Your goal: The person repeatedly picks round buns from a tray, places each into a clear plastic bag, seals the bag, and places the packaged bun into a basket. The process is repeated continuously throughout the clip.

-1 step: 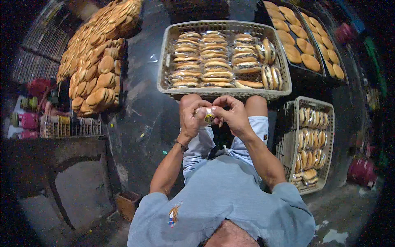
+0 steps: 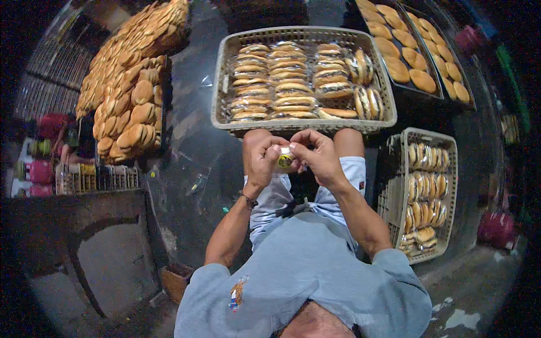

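The left hand and the right hand are meeting just on the near side of the big crate, and between them they are holding a small pale packet. Each hand's grip is nearly closed: thumb and bent fingertips are pinching the packet from either side, leaving only a narrow gap that it is filling. The packet's white part is pointing toward the big crate, while its round yellow label is facing up, lying farther from that crate. Its visible length is running roughly toward the big crate; the fingers are covering its sides, so I cannot tell its full outline or its true long axis. Inside the big crate, wrapped filled buns are sitting in columns. Left of the big crate, a heap of loose buns is rising; right of it, unwrapped buns are lying in lines; and off its near right corner, a smaller crate is holding more wrapped buns
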Motion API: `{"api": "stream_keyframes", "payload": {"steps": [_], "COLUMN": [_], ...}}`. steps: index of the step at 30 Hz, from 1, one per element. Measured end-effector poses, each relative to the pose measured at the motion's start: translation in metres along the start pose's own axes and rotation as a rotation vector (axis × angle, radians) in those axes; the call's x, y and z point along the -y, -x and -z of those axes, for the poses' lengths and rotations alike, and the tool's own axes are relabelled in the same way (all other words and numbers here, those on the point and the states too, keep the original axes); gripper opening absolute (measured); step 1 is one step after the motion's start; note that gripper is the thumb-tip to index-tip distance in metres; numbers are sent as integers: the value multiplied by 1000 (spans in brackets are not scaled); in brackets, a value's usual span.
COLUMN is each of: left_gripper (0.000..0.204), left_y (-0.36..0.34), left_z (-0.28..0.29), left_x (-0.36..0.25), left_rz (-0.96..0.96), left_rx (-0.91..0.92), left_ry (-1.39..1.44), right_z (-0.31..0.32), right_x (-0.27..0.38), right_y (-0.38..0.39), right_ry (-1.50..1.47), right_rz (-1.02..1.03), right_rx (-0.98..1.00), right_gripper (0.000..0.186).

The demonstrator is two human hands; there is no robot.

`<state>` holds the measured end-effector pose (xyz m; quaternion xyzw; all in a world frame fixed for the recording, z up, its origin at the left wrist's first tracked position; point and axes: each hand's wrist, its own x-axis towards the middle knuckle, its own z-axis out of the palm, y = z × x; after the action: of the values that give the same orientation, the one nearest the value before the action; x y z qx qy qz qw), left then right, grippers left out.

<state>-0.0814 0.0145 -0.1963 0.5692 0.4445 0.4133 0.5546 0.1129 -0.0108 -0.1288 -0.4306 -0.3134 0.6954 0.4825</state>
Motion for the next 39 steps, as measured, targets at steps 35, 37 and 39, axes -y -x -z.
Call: {"api": "stream_keyframes", "payload": {"steps": [35, 37, 39], "left_gripper": [48, 47, 46], "left_y": [-8, -9, -11], "left_z": [-49, -47, -52], "left_x": [-67, -65, -71], "left_rz": [632, 636, 623], "left_rx": [109, 112, 122], "left_ry": [716, 707, 695], "right_z": [339, 339, 340], "right_x": [-280, -312, -333], "right_y": [214, 224, 220], "right_ry": [749, 734, 724], "right_rz": [-526, -562, -627], "right_rx": [-760, -814, -919], "right_gripper": [26, 25, 25]}}
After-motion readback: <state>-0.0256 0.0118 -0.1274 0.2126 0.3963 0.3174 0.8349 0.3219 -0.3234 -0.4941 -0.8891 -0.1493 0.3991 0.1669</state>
